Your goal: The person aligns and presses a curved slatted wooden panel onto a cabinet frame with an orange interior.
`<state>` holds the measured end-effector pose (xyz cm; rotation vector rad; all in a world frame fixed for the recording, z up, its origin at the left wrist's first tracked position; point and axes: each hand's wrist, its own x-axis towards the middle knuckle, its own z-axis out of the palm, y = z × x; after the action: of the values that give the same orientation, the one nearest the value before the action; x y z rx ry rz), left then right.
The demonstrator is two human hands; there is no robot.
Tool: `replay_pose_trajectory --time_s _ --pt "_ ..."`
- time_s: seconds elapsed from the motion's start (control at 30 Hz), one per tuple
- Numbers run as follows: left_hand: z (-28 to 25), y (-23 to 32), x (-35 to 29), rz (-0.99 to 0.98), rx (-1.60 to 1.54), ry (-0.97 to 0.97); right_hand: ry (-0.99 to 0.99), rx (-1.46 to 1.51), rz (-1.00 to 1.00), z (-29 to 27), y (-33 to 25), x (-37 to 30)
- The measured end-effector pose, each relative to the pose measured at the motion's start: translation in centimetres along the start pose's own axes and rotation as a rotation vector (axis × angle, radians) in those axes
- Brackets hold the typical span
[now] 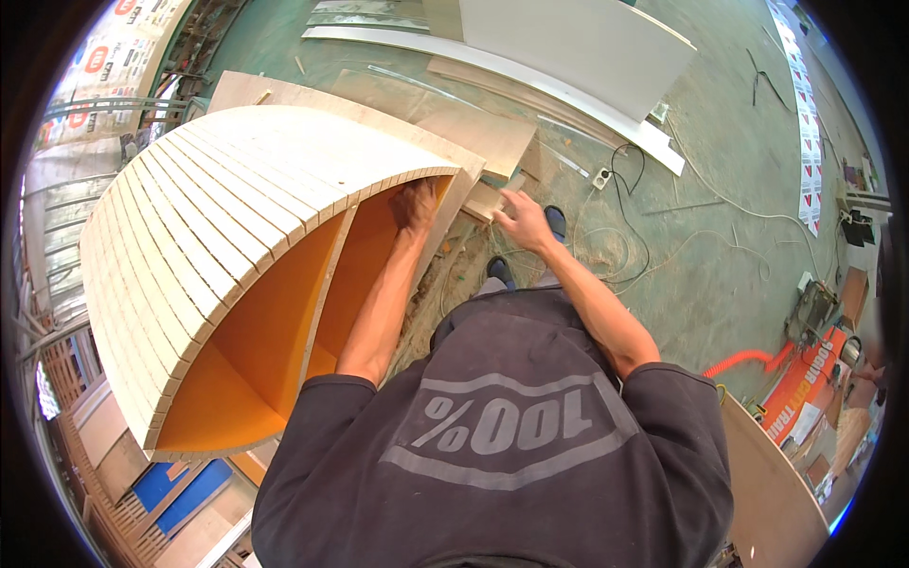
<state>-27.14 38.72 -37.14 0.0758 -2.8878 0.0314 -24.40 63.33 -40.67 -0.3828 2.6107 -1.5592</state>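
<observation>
A large curved wooden cabinet (222, 194), its outer skin cut into narrow slats, stands at my left. Its open side shows orange-brown inner walls and an upright divider (329, 284). My left hand (415, 206) reaches into the compartment beside the flat end board (443, 230), close under the curved rim. Its fingertips are hidden there, so whether it grips anything does not show. Outside that board my right hand (524, 221) hangs with thumb and fingers apart, nothing visible in it. It is nearest to a small wood block (481, 202).
Flat panels (578, 47) lie on the green floor ahead. A socket (602, 178) and loose cables (632, 204) are right of my feet. A red hose (748, 357) and a machine (812, 308) are further right. Stacked boards (118, 464) stand at lower left.
</observation>
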Motion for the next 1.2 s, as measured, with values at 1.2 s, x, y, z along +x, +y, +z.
replay_pose_trajectory --time_s 1.2 --pt "1.6 -0.4 0.2 0.173 -0.012 0.114 0.188 0.042 0.938 3.5 13.7 -26.5"
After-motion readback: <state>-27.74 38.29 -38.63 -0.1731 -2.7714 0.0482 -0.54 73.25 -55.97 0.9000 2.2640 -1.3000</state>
